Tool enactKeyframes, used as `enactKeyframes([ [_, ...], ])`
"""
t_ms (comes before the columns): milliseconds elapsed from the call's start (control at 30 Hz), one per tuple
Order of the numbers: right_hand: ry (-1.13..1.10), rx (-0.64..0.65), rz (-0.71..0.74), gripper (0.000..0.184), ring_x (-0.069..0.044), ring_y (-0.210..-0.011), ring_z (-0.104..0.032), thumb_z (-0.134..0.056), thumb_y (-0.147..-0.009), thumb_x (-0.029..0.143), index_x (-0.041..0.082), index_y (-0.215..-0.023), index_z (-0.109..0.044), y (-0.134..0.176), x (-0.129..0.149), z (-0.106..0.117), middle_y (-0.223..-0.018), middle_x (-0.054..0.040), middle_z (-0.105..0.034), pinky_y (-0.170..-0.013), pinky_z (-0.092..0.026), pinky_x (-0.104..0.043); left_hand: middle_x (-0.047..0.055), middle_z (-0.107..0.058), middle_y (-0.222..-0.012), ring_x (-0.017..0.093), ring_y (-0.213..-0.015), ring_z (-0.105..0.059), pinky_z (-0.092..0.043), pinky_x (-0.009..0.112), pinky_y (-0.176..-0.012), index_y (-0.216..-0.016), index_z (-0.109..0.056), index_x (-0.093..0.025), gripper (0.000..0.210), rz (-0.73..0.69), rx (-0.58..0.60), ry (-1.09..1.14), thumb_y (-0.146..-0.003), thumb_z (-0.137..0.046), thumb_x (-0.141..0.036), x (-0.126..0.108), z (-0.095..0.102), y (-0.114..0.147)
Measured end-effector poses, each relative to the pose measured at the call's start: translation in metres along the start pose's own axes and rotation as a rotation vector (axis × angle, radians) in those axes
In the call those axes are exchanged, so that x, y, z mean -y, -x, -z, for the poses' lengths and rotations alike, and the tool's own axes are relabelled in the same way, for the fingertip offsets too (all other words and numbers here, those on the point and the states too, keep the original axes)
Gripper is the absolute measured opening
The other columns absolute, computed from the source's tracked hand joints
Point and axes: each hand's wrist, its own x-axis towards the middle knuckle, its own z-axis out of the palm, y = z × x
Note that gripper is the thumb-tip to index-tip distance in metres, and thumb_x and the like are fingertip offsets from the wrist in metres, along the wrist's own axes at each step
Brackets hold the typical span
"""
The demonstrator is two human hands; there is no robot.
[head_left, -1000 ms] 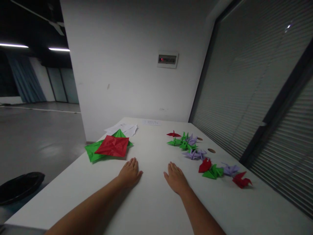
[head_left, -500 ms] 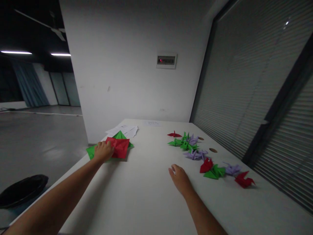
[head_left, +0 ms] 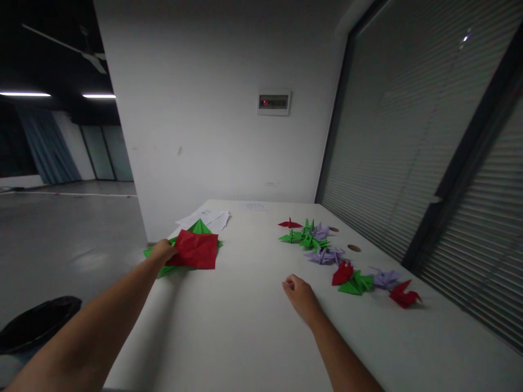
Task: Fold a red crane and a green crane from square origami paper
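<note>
My left hand (head_left: 164,251) pinches the left edge of a creased red sheet of paper (head_left: 196,249) at the table's left side. Beneath and behind the red sheet lie green folded papers (head_left: 199,226), partly covered by it. Over the middle of the table, my right hand (head_left: 300,293) is loosely curled, fingertips drawn together, with nothing visible in it. To its right sit several folded paper cranes: a red crane (head_left: 404,295), a green crane (head_left: 357,283), a purple crane (head_left: 384,279) and others farther back.
The white table (head_left: 245,326) runs up to a wall. White printed sheets (head_left: 210,218) lie at its far left, and a flat paper strip (head_left: 253,206) at the back. A black-lined bin (head_left: 38,321) stands on the floor at left. Window blinds (head_left: 379,136) border the right.
My left hand has shifted slightly left, and the red sheet now lies flatter and more exposed, hiding more of the green paper. My right hand stays nearly in place, its fingers a little more curled.
</note>
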Motion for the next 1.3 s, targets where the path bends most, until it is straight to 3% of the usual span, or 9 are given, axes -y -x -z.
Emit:
enactKeyframes([
  [267,-0.041,-0.001,0.015,0.02,-0.022,-0.075,-0.067,-0.05,-0.087,0.035,0.02,-0.082,-0.063,0.0,-0.002,0.0,-0.08,-0.0072,-0.073,-0.069,-0.047,-0.028,0.009,-0.074,-0.09,0.026,-0.086,-0.066,-0.047,0.034,-0.075,-0.102,-0.072,-0.009,0.025,-0.317,-0.198,0.047,-0.095,-0.058,-0.028,-0.046,0.06,0.02],
  [400,-0.069,-0.035,0.005,0.02,-0.023,-0.08,-0.069,-0.05,-0.087,0.037,0.021,-0.083,-0.062,-0.002,-0.004,0.003,-0.084,-0.0086,-0.074,-0.073,-0.05,-0.029,0.009,-0.071,-0.107,0.024,-0.103,-0.06,-0.044,0.038,-0.097,-0.112,-0.07,-0.012,0.028,-0.568,-0.248,0.021,-0.1,-0.047,-0.023,-0.076,0.068,0.053],
  [500,-0.076,-0.079,-0.008,0.02,-0.024,-0.084,-0.07,-0.051,-0.087,0.038,0.022,-0.084,-0.063,-0.004,-0.005,0.008,-0.086,-0.0095,-0.074,-0.077,-0.052,-0.032,0.011,-0.068,-0.11,0.026,-0.106,-0.06,-0.045,0.039,-0.1,-0.108,-0.071,-0.017,0.028,-0.829,-0.188,-0.064,-0.101,-0.045,-0.023,-0.095,0.047,0.095],
  [667,-0.088,-0.097,0.007,0.021,-0.025,-0.085,-0.071,-0.05,-0.086,0.039,0.022,-0.083,-0.063,-0.004,-0.002,0.013,-0.086,-0.0095,-0.074,-0.077,-0.052,-0.032,0.016,-0.065,-0.105,0.029,-0.099,-0.064,-0.054,0.045,-0.087,-0.11,-0.07,-0.018,0.032,-1.129,0.06,-0.25,-0.095,-0.042,-0.013,-0.111,-0.028,0.177],
  [800,-0.089,-0.094,0.008,0.022,-0.025,-0.084,-0.071,-0.05,-0.086,0.039,0.022,-0.082,-0.064,-0.003,0.0,0.013,-0.085,-0.0084,-0.074,-0.075,-0.051,-0.032,0.017,-0.065,-0.104,0.031,-0.088,-0.069,-0.058,0.045,-0.073,-0.114,-0.068,-0.017,0.031,-1.143,0.229,-0.333,-0.092,-0.046,-0.015,-0.123,-0.08,0.225],
  [900,-0.064,-0.073,0.02,0.021,-0.025,-0.085,-0.07,-0.05,-0.086,0.036,0.021,-0.085,-0.065,-0.003,-0.001,0.012,-0.087,-0.0089,-0.074,-0.077,-0.052,-0.032,0.018,-0.066,-0.099,0.03,-0.08,-0.07,-0.059,0.044,-0.066,-0.112,-0.068,-0.015,0.032,-1.135,0.274,-0.323,-0.098,-0.043,-0.027,-0.134,-0.092,0.243],
  [1000,0.019,-0.078,0.097,0.021,-0.026,-0.09,-0.068,-0.05,-0.088,0.032,0.019,-0.089,-0.067,-0.002,0.0,0.013,-0.09,-0.011,-0.073,-0.084,-0.052,-0.036,0.016,-0.066,-0.098,0.03,-0.078,-0.069,-0.058,0.044,-0.065,-0.108,-0.069,-0.017,0.049,-1.117,0.185,-0.217,-0.099,-0.039,-0.055,-0.137,-0.084,0.24],
  [1133,0.114,-0.046,0.299,0.031,-0.029,-0.113,-0.062,-0.05,-0.093,0.028,0.016,-0.113,-0.069,0.005,0.011,0.01,-0.114,-0.015,-0.071,-0.104,-0.046,-0.042,0.014,-0.068,-0.099,0.025,-0.096,-0.066,-0.056,0.04,-0.087,-0.105,-0.07,-0.019,0.047,-1.117,0.119,-0.075,-0.106,-0.027,-0.039,-0.122,-0.068,0.198],
  [1300,0.203,0.247,0.484,0.064,-0.029,-0.148,-0.035,-0.049,-0.099,0.047,0.015,-0.154,-0.043,0.013,0.033,-0.013,-0.159,-0.0129,-0.043,-0.123,-0.027,-0.045,0.016,-0.046,-0.156,0.03,-0.144,-0.042,-0.036,0.045,-0.119,-0.152,-0.045,-0.018,0.061,-1.193,0.225,-0.024,-0.101,-0.044,-0.052,-0.094,-0.085,0.14],
])
